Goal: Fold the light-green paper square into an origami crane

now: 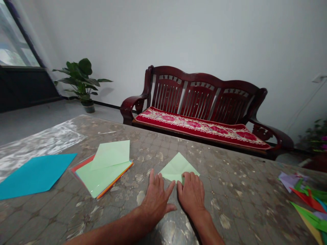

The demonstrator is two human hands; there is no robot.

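Note:
A light green sheet of paper (178,165) lies on the table in front of me, with a corner pointing away and faint creases across it. My left hand (156,197) rests palm down by its near left edge, fingers stretched and thumb out to the side. At the near right edge my right hand (192,192) has its fingers bent over the paper, the thumb close to the near edge. Both hands cover part of the paper's lower side.
On the left lie a stack of coloured paper (104,178), a loose light green sheet (112,153), a blue sheet (38,175) and clear plastic (58,137). A thin white stick (106,132) lies behind them. Folded coloured papers (310,200) are at right. A wooden bench (199,92) stands beyond the table (230,177).

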